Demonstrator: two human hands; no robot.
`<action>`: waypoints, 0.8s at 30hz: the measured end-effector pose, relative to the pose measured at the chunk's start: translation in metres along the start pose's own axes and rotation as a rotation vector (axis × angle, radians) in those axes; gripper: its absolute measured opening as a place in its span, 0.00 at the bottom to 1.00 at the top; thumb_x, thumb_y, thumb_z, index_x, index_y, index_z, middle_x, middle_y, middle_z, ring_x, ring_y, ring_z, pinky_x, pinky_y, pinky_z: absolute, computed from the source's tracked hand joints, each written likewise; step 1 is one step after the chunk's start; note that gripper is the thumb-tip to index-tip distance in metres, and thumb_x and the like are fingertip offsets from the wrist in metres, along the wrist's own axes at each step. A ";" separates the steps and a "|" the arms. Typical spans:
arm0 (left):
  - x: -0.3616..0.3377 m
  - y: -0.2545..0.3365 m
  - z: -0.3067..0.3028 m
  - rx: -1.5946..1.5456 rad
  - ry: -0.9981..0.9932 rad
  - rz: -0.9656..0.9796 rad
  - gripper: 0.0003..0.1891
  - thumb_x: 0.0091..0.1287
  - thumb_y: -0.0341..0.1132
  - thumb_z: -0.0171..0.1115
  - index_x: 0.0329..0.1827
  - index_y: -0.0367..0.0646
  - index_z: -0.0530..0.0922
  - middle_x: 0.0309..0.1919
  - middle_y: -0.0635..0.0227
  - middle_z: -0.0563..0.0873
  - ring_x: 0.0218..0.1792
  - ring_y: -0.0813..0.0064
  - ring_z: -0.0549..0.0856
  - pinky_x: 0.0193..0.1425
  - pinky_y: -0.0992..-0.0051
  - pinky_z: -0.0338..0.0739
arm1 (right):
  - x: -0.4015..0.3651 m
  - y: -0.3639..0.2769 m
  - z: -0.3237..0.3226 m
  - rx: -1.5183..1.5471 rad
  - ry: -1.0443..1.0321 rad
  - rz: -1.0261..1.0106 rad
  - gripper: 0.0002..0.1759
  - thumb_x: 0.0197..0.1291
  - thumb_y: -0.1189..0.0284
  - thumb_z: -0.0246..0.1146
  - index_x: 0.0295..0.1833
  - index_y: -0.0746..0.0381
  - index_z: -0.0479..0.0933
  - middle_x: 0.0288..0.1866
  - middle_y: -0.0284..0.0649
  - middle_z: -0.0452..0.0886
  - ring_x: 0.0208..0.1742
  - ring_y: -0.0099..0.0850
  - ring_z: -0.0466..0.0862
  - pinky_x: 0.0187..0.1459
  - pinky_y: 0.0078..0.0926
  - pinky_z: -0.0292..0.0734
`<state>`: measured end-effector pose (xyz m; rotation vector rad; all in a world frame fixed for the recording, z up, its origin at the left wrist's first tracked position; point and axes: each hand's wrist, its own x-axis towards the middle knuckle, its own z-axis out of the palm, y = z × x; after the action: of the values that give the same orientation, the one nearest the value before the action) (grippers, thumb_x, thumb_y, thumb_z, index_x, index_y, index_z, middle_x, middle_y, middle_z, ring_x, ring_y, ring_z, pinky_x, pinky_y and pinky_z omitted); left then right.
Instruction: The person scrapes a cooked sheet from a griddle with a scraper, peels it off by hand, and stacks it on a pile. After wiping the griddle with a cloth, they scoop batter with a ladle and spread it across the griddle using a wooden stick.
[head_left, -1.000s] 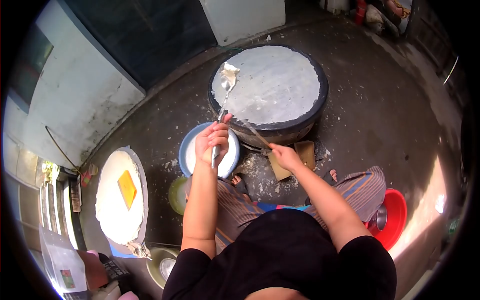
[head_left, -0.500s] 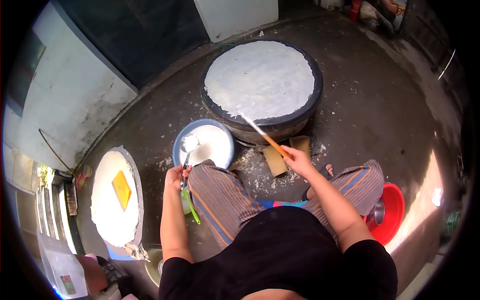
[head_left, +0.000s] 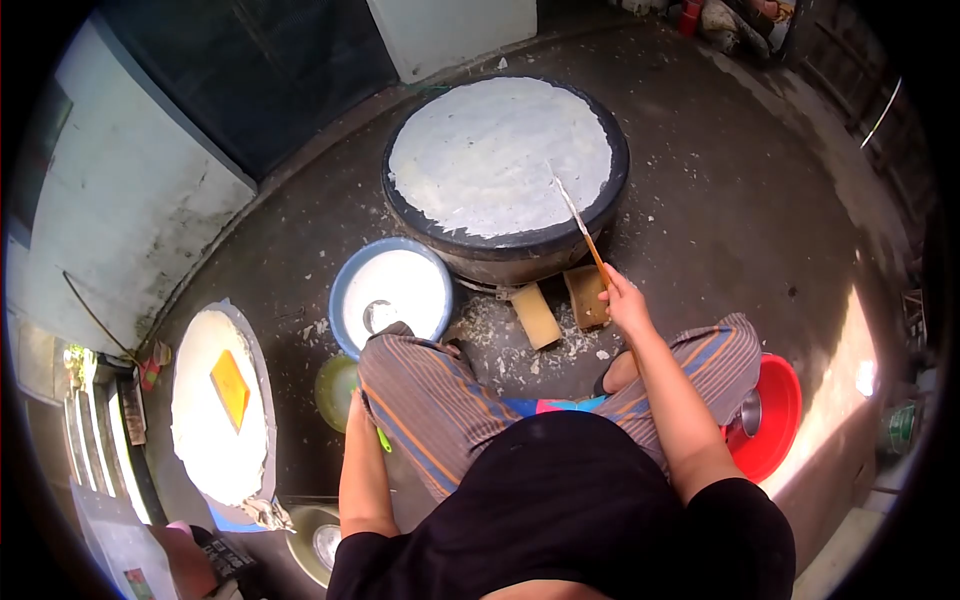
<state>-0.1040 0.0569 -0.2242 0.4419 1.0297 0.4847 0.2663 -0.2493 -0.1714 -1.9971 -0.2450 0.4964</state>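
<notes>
My right hand (head_left: 626, 302) is closed round the orange handle of a long thin tool (head_left: 585, 232). The tool's pale end lies over the white layer (head_left: 500, 150) covering a round, dark-rimmed griddle (head_left: 395, 205). My left hand (head_left: 357, 402) is low beside my left knee; the knee and the arm's angle hide its fingers. A ladle (head_left: 379, 316) rests in white liquid inside a blue basin (head_left: 345, 335). Near my left hand are a green bowl (head_left: 331, 392) and a bright green handle (head_left: 384, 440).
An oval board with white sheets (head_left: 215, 440) and a yellow-orange piece (head_left: 231, 388) lies at left. Two tan blocks (head_left: 536, 317) stand below the griddle. At right is a red basin (head_left: 778, 425) with a metal bowl (head_left: 750, 412). Another bowl (head_left: 303, 550) sits lower left.
My left hand has moved down and back from the ladle, which now sits in the basin. My right hand has shifted right, and the tool's tip lies farther over the white layer. The view has shifted slightly.
</notes>
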 end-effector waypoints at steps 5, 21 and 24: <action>-0.005 -0.006 0.004 -0.018 -0.002 -0.009 0.20 0.66 0.43 0.43 0.52 0.35 0.70 0.48 0.55 0.78 0.47 0.59 0.78 0.54 0.61 0.73 | -0.002 0.006 0.009 -0.494 0.108 -0.263 0.21 0.63 0.74 0.48 0.61 0.52 0.69 0.30 0.30 0.77 0.27 0.17 0.74 0.36 0.17 0.72; 0.031 -0.009 -0.031 0.985 -0.199 0.544 0.25 0.64 0.48 0.47 0.55 0.37 0.70 0.52 0.61 0.77 0.51 0.61 0.76 0.53 0.62 0.73 | 0.023 0.015 -0.018 0.179 0.177 -0.009 0.20 0.63 0.76 0.48 0.60 0.51 0.70 0.23 0.27 0.70 0.25 0.15 0.68 0.28 0.14 0.66; 0.027 0.004 -0.050 0.107 0.230 0.287 0.18 0.61 0.39 0.49 0.50 0.37 0.73 0.42 0.63 0.80 0.45 0.64 0.77 0.46 0.63 0.73 | 0.008 0.045 0.005 -0.183 0.190 -0.450 0.21 0.63 0.76 0.47 0.61 0.52 0.70 0.25 0.31 0.75 0.23 0.15 0.68 0.28 0.13 0.66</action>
<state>-0.1374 0.0817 -0.2638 0.6443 1.2247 0.7520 0.2695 -0.2633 -0.2151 -2.0653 -0.6205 -0.0039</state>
